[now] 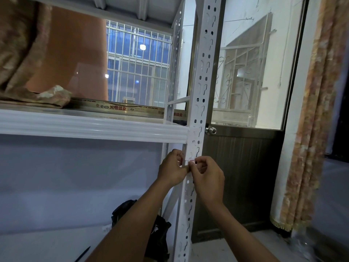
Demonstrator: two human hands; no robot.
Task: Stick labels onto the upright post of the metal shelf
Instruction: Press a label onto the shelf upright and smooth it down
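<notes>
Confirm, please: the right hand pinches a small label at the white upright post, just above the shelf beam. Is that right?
No. The head view shows the right hand pinching the small label at the white upright post just below the shelf beam, not above it.

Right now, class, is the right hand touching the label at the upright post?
Touching: the head view shows the right hand pinching the small label at the upright post.

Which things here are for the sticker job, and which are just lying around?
For the job: upright post, label, right hand pinching the label, left hand at the post.
Lying about: black bag, folded cloth on the shelf, curtain, door knob.
</notes>
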